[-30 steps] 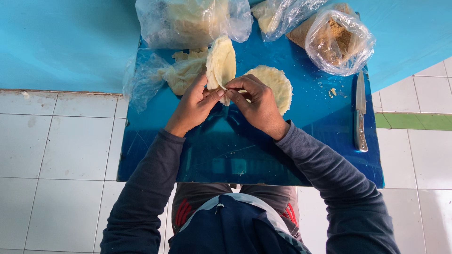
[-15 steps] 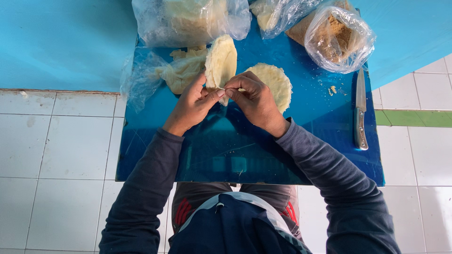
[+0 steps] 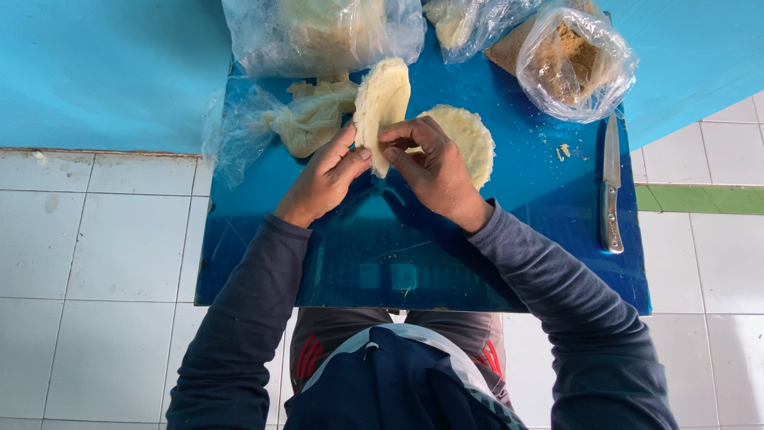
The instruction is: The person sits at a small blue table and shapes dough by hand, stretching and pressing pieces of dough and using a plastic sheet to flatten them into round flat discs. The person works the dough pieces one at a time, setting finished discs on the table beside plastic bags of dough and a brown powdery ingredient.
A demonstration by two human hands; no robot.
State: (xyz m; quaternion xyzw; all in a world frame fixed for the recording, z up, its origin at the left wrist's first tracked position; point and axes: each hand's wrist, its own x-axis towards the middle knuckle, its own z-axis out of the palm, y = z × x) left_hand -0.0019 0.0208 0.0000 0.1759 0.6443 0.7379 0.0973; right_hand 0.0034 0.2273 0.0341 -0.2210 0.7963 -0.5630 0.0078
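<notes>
While hands pinch folded dough (image 3: 382,107), knife (image 3: 610,187) lies right, bags (image 3: 322,32) behind.

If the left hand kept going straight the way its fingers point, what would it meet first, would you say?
The left hand points up and right, already touching the folded dough disc. Past that it would probably reach the clear plastic bag, though depth is uncertain.

So the work surface is a glossy blue board (image 3: 414,263) over a white tiled floor (image 3: 95,239). Lying on it: a flat round of pale dough (image 3: 469,139), a knife (image 3: 610,187) near the right edge, crumpled clear plastic with dough scraps (image 3: 306,119), a bag of brown crumbs (image 3: 574,64) and a big clear bag of dough (image 3: 322,32) along the far edge
</notes>
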